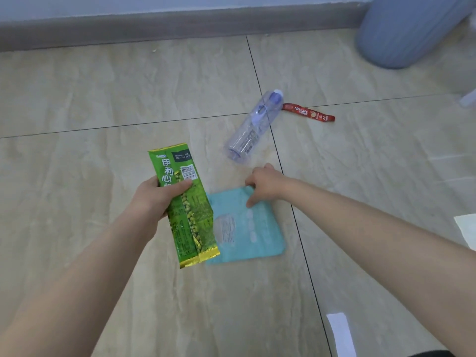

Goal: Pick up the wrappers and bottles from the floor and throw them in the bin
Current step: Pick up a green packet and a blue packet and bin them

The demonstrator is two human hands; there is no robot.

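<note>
Two wrappers at hand, one bottle and one sachet farther out on the tiled floor (103,99).

The left hand (157,197) has its grip closed around a green wrapper (190,217) with gold-edged ends, white Chinese characters and a barcode, held above the floor. The right hand (265,184) reaches down, fingertips pressed on the top corner of a flat light-blue wrapper (247,228) lying on the tiles; whether it has pinched the edge cannot be told. Beyond lies one clear plastic bottle (253,127) on its side with a pale cap, touching one red Nescafe sachet (309,113). A blue-grey bin (407,29) stands at the upper right by the wall.
</note>
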